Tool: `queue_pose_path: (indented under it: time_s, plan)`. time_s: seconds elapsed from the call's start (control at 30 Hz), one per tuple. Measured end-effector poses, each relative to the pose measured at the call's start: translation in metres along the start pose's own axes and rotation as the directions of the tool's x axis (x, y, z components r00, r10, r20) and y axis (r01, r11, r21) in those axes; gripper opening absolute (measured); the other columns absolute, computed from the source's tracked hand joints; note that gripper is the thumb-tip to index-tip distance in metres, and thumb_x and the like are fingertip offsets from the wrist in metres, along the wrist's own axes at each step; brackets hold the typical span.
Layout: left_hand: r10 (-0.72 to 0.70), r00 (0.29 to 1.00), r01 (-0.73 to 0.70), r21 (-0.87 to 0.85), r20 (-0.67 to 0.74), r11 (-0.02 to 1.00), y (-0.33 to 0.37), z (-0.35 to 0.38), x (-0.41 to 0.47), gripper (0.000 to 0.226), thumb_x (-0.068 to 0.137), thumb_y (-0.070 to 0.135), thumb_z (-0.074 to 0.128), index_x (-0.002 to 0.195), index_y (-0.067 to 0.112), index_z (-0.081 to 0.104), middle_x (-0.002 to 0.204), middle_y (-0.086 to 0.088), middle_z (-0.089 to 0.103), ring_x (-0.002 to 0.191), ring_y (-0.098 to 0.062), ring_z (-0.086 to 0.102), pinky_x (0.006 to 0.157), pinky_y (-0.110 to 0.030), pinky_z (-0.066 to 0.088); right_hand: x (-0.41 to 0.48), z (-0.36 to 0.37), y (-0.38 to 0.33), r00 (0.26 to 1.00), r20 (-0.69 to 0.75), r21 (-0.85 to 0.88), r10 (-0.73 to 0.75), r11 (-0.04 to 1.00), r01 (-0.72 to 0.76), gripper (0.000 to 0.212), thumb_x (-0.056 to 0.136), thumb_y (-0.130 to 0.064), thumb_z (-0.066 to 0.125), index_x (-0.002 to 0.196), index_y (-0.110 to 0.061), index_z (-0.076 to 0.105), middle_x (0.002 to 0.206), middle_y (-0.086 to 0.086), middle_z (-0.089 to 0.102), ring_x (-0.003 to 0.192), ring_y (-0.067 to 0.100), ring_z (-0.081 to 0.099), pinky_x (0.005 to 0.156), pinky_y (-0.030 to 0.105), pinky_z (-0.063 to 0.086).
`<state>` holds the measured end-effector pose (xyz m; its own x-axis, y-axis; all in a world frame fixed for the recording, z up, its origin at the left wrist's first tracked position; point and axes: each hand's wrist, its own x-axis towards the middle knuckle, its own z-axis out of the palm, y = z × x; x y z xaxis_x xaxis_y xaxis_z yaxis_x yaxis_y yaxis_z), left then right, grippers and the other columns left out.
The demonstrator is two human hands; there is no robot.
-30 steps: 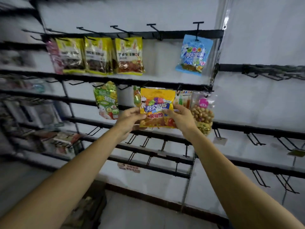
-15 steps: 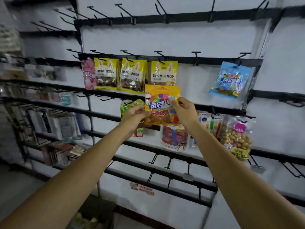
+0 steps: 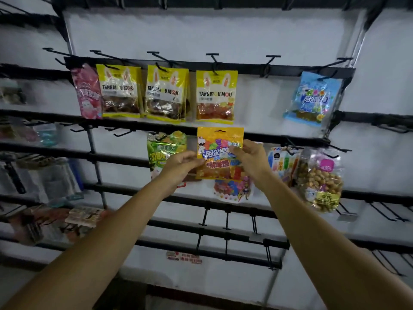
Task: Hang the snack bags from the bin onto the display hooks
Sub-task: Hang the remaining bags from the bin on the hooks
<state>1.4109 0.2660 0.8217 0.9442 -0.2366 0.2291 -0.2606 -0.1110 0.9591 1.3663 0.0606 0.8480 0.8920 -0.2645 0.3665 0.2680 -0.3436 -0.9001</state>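
Observation:
I hold an orange-yellow gummy snack bag (image 3: 218,139) upright in front of the display rack, both hands on it. My left hand (image 3: 182,163) pinches its left edge near the middle. My right hand (image 3: 249,156) pinches its right edge a little higher. The bag's hang hole at the top sits just below the second black rail (image 3: 125,125), under a yellow TANG MOU MOU bag (image 3: 215,97). An empty hook (image 3: 269,62) juts from the top rail between that bag and a blue bag (image 3: 312,99). The bin is not in view.
On the upper rail hang a pink bag (image 3: 87,97) and two more yellow bags (image 3: 165,95). Lower down hang a green bag (image 3: 164,146), a colourful bag (image 3: 231,191) and a peanut bag (image 3: 320,182). Bare hooks (image 3: 225,220) line the lower rails.
The view has tilted up and shifted, so the rack sits lower in the frame. Both hands keep the orange-yellow bag and have carried it up to just under the second rail.

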Motion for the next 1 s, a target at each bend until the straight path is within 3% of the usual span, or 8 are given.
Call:
queue_pose_path:
  time_s: [0.1, 0.27, 0.33, 0.47, 0.57, 0.73, 0.87, 1.0]
  plan:
    - [0.036, 0.999, -0.035, -0.031, 0.033, 0.999, 0.012, 0.011, 0.022, 0.039, 0.085, 0.023, 0.073, 0.121, 0.011, 0.064, 0.110, -0.003, 0.071, 0.101, -0.016, 0.067, 0.093, -0.031, 0.051, 0.016, -0.013, -0.004, 0.997, -0.067, 0.066, -0.024, 0.997, 0.028, 0.013, 0.097, -0.021, 0.064, 0.103, -0.011, 0.071, 0.088, -0.005, 0.074, 0.080, 0.010, 0.073, 0.061, 0.022, 0.055]
    - [0.152, 0.987, -0.149, -0.068, 0.045, 0.986, 0.055, 0.045, 0.062, 0.012, 0.084, 0.011, 0.073, 0.090, 0.021, 0.068, 0.083, 0.006, 0.072, 0.069, -0.002, 0.068, 0.068, -0.021, 0.054, 0.053, -0.044, -0.023, 0.984, -0.158, 0.158, -0.079, 0.982, 0.104, 0.012, 0.095, -0.021, 0.066, 0.100, -0.011, 0.068, 0.078, -0.006, 0.073, 0.062, 0.007, 0.068, 0.054, 0.025, 0.054]
    - [0.186, 0.982, -0.183, -0.067, 0.033, 0.981, 0.069, 0.057, 0.078, 0.017, 0.083, 0.012, 0.074, 0.086, 0.025, 0.065, 0.083, 0.009, 0.070, 0.070, 0.003, 0.067, 0.071, -0.020, 0.053, 0.068, -0.058, -0.032, 0.977, -0.182, 0.152, -0.113, 0.978, 0.141, 0.013, 0.094, -0.024, 0.066, 0.101, -0.013, 0.070, 0.083, -0.005, 0.074, 0.064, 0.007, 0.069, 0.054, 0.025, 0.054]
    - [0.230, 0.973, -0.227, -0.060, 0.032, 0.972, 0.086, 0.077, 0.103, 0.026, 0.080, 0.022, 0.078, 0.103, 0.018, 0.066, 0.105, 0.001, 0.068, 0.101, -0.019, 0.066, 0.098, -0.040, 0.050, 0.095, -0.083, -0.048, 0.944, -0.253, 0.102, -0.212, 0.964, 0.244, 0.016, 0.094, -0.027, 0.066, 0.096, -0.013, 0.072, 0.086, -0.003, 0.073, 0.069, 0.004, 0.065, 0.058, 0.018, 0.050]
    - [0.268, 0.963, -0.263, -0.109, 0.033, 0.959, 0.091, 0.086, 0.117, 0.018, 0.081, 0.022, 0.076, 0.097, 0.021, 0.068, 0.097, 0.000, 0.072, 0.097, -0.023, 0.069, 0.097, -0.044, 0.051, 0.114, -0.094, -0.057, 0.933, -0.252, 0.106, -0.256, 0.951, 0.289, 0.013, 0.093, -0.026, 0.068, 0.095, -0.015, 0.073, 0.087, -0.003, 0.073, 0.070, 0.001, 0.066, 0.058, 0.014, 0.049]
    - [0.325, 0.945, -0.323, -0.178, -0.018, 0.930, 0.101, 0.093, 0.132, 0.015, 0.083, 0.016, 0.075, 0.092, 0.024, 0.067, 0.087, 0.004, 0.074, 0.091, -0.019, 0.071, 0.088, -0.038, 0.056, 0.137, -0.100, -0.065, 0.923, -0.262, 0.140, -0.283, 0.935, 0.327, 0.011, 0.093, -0.027, 0.067, 0.083, -0.025, 0.072, 0.091, -0.002, 0.076, 0.092, 0.023, 0.072, 0.078, 0.045, 0.061]
    - [0.367, 0.930, -0.364, -0.180, -0.013, 0.914, 0.112, 0.092, 0.143, 0.012, 0.085, 0.017, 0.073, 0.088, 0.027, 0.067, 0.074, 0.016, 0.072, 0.077, -0.003, 0.069, 0.070, -0.025, 0.053, 0.148, -0.100, -0.072, 0.901, -0.291, 0.137, -0.321, 0.918, 0.371, 0.016, 0.094, -0.025, 0.067, 0.079, -0.024, 0.072, 0.084, -0.003, 0.076, 0.088, 0.022, 0.071, 0.084, 0.043, 0.058]
    - [0.358, 0.934, -0.352, -0.196, -0.002, 0.915, 0.111, 0.097, 0.153, 0.013, 0.086, 0.014, 0.072, 0.087, 0.026, 0.066, 0.070, 0.017, 0.071, 0.077, -0.007, 0.069, 0.066, -0.023, 0.051, 0.156, -0.100, -0.075, 0.898, -0.301, 0.128, -0.320, 0.920, 0.371, 0.015, 0.092, -0.026, 0.069, 0.078, -0.020, 0.073, 0.086, 0.006, 0.076, 0.089, 0.031, 0.072, 0.085, 0.047, 0.058]
